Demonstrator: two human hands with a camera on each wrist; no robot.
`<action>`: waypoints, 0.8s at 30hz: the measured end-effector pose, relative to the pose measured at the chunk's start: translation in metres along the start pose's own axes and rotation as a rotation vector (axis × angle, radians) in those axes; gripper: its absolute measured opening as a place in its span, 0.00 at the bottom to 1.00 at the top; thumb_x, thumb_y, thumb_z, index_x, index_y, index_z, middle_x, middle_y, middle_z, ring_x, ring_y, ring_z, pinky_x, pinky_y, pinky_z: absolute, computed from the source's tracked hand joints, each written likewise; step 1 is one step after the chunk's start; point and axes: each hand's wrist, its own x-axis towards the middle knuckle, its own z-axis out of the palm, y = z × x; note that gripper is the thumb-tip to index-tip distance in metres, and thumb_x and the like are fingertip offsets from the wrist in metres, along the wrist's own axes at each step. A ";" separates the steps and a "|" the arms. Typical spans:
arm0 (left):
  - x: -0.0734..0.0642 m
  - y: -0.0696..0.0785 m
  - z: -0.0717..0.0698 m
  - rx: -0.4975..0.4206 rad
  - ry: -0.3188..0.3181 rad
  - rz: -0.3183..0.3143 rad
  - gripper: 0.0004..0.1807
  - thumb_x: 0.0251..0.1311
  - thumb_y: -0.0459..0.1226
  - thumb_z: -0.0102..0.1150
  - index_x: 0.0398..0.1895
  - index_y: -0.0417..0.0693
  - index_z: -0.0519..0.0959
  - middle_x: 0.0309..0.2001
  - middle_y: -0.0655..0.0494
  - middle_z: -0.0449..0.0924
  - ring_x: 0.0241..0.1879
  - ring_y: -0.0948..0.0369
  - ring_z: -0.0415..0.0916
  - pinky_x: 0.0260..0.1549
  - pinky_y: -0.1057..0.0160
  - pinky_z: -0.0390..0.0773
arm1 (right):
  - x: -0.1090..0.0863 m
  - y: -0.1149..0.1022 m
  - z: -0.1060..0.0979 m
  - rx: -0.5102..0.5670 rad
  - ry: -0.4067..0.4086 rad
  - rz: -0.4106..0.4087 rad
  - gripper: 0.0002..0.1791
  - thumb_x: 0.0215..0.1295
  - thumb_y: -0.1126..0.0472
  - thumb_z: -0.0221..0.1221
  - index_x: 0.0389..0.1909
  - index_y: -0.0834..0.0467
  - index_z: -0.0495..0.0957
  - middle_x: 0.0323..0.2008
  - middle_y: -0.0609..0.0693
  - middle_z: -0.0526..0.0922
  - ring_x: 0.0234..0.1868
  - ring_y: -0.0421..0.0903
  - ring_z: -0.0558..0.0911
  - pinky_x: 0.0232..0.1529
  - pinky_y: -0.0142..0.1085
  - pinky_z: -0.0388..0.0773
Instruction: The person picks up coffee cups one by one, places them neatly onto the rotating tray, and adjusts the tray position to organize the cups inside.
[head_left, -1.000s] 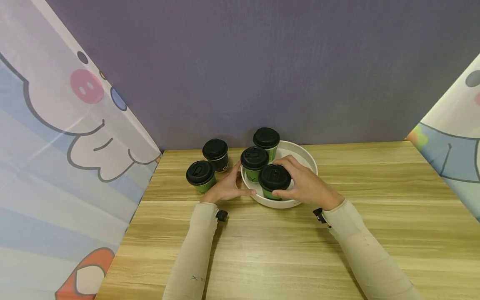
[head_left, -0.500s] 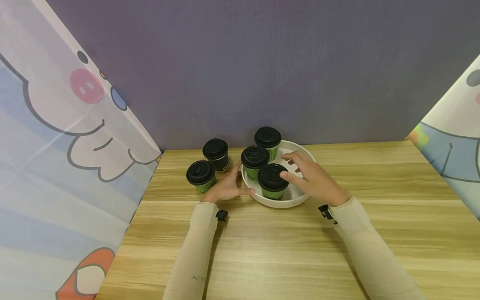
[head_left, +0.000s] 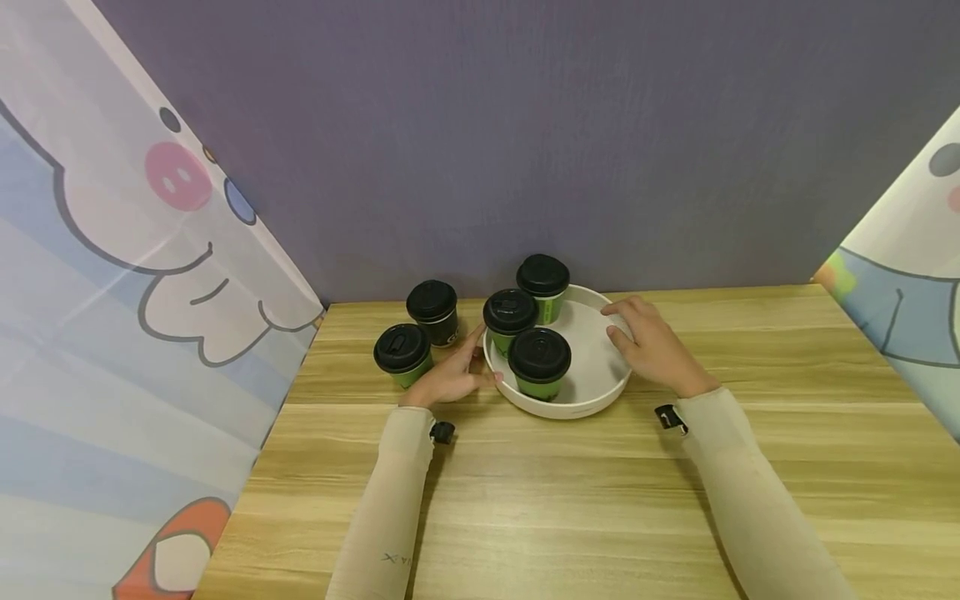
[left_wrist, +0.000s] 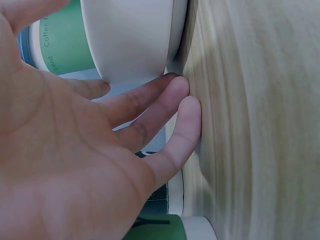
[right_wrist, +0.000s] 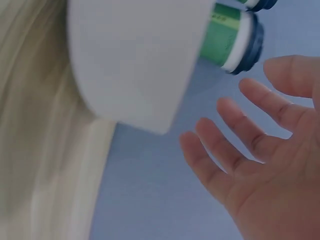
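A round white tray (head_left: 594, 354) holds three paper coffee cups with black lids: a back cup (head_left: 548, 307), a left cup (head_left: 510, 311) and a front cup (head_left: 540, 362), all green-sided and upright. At the tray's left side is my left hand (head_left: 447, 379), thumb at the rim and fingers spread along the outer wall. The left wrist view shows those fingers (left_wrist: 177, 130) extended beside the white wall, low over the wood. My right hand (head_left: 654, 346) hovers at the right rim, fingers loosely bent, holding nothing. In the right wrist view a gap separates its fingertips from the tray wall (right_wrist: 135, 60).
Left of the tray, behind my left hand, a black cup (head_left: 435, 315) and another green cup (head_left: 405, 358) stand on the wooden table (head_left: 525, 500). A grey-purple wall (head_left: 525, 150) rises along the back edge. Cartoon-printed curtains (head_left: 97, 350) hang at the sides.
My right hand has let go of the front cup and moved right to the tray's right rim. The front cup sits slightly further left. My left hand has stayed at the tray.
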 end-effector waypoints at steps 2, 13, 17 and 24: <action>0.000 -0.001 0.000 0.005 -0.001 0.005 0.56 0.67 0.48 0.65 0.84 0.66 0.33 0.68 0.48 0.73 0.68 0.52 0.71 0.72 0.47 0.66 | -0.001 0.006 0.000 0.006 -0.001 0.019 0.16 0.75 0.67 0.53 0.60 0.67 0.74 0.58 0.66 0.73 0.64 0.65 0.70 0.64 0.62 0.65; -0.002 0.000 0.000 -0.009 -0.005 0.041 0.45 0.76 0.43 0.52 0.85 0.61 0.35 0.67 0.46 0.74 0.66 0.50 0.74 0.67 0.48 0.72 | -0.005 0.039 0.004 0.080 -0.039 0.100 0.18 0.79 0.67 0.45 0.63 0.68 0.73 0.61 0.67 0.69 0.56 0.66 0.76 0.56 0.60 0.74; -0.002 0.000 0.000 0.020 0.023 0.037 0.41 0.78 0.43 0.48 0.85 0.60 0.38 0.67 0.45 0.74 0.68 0.51 0.73 0.67 0.48 0.72 | -0.005 0.052 0.007 0.095 -0.025 0.086 0.18 0.80 0.68 0.43 0.64 0.69 0.72 0.61 0.68 0.71 0.57 0.67 0.76 0.59 0.62 0.73; -0.002 0.003 0.001 0.045 0.055 0.006 0.39 0.79 0.44 0.46 0.85 0.65 0.40 0.67 0.45 0.76 0.68 0.52 0.74 0.68 0.49 0.72 | -0.006 0.067 0.010 0.190 -0.059 0.131 0.21 0.82 0.64 0.43 0.70 0.64 0.66 0.59 0.69 0.77 0.52 0.64 0.81 0.50 0.46 0.78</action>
